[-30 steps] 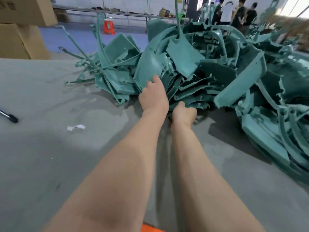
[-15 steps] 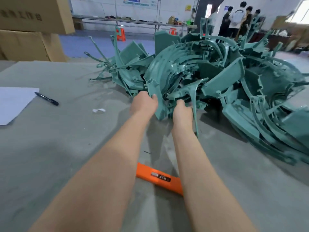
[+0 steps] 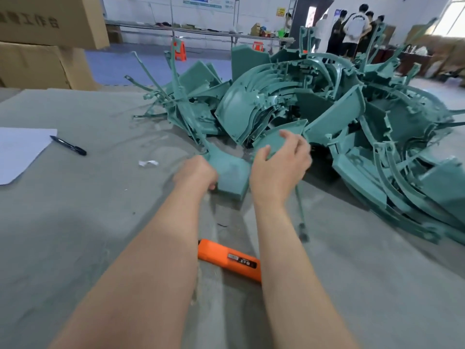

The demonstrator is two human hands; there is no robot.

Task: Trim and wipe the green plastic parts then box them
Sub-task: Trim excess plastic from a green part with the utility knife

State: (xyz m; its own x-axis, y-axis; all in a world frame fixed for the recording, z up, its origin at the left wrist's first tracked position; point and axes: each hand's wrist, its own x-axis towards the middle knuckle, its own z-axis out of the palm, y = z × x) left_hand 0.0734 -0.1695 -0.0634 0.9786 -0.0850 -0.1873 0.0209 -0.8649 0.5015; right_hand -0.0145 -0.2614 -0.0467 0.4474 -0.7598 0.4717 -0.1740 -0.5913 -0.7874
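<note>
Lying nearest the viewer, an orange utility knife [image 3: 227, 259] is seen flat on the grey table cover [image 3: 75, 222], between two bare forearms [image 3: 156, 273] that reach forward from the bottom edge. Just beyond it, the left hand [image 3: 195, 173] is curled tightly round the near left edge of a green plastic part [image 3: 231, 172], a flat, gently curved panel held low at the cover (resting on it or just above it cannot be told). A thin green stem [image 3: 187, 109] rises from the panel's far left corner towards the heap.

To the right, the right hand [image 3: 279, 167] is held with fingers and thumb spread apart and clamped on nothing. It is raised in front of a second curved panel [image 3: 276, 141], and contact with that panel cannot be made out.

Behind both hands, a large tangled pile of green plastic parts [image 3: 339, 117] is spread across the middle and right of the table, made up of curved shells, ribbed arcs and thin runners. Out to the left, a small white scrap [image 3: 148, 162], a black pen [image 3: 69, 146] and a white sheet of paper [image 3: 20, 152] are laid on the cover, well apart from the pile.

Stacked cardboard boxes [image 3: 50, 41] are placed at the far left. In the background, orange stools [image 3: 180, 50], a long bench [image 3: 201, 31] and a group of standing people [image 3: 352, 28] are seen, blurred.
</note>
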